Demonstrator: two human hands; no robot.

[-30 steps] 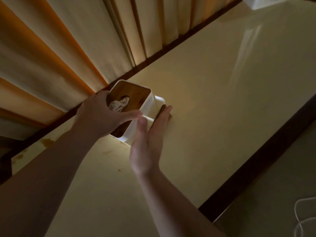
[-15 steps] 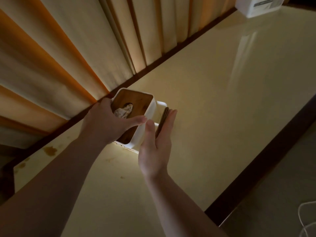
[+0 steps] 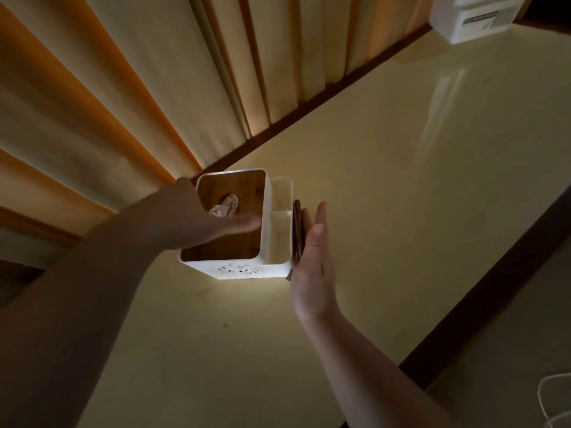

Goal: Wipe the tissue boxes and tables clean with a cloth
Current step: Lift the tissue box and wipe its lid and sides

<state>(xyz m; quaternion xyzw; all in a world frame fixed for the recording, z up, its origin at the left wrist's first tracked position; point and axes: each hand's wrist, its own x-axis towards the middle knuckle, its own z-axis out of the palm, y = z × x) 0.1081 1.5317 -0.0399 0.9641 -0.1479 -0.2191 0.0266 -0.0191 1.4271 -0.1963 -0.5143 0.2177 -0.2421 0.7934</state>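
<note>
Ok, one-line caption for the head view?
Left hand steadies white tissue box while right hand presses brown cloth against its side.

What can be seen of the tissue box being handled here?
The tissue box is white with rounded corners, a brown wood-look top and a tissue poking through its hole. An open side compartment adjoins it. Dark specks mark its near wall. The left hand holds the top; the right hand presses a dark cloth flat against its side.
</note>
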